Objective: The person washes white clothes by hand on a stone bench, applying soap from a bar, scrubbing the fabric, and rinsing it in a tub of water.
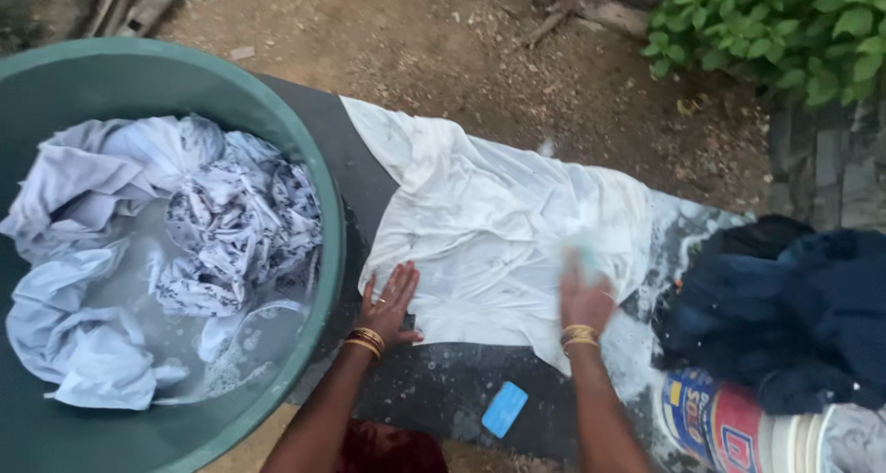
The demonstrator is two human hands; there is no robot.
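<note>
A wet white cloth (489,215) lies spread on a dark stone slab (443,390). My left hand (392,299) rests flat, fingers apart, on the cloth's near left edge. My right hand (583,293) presses on the cloth's near right part, blurred, closed on a pale object (580,256) that I cannot make out clearly. Both wrists wear gold bangles. A blue soap bar (505,409) lies on the slab between my forearms.
A large green tub (318,168) at left holds soapy water and several pale and patterned clothes (194,224). Dark blue clothes (784,307) are piled at right over a colourful container (715,422). Bare earth, sticks and green plants (784,21) lie beyond.
</note>
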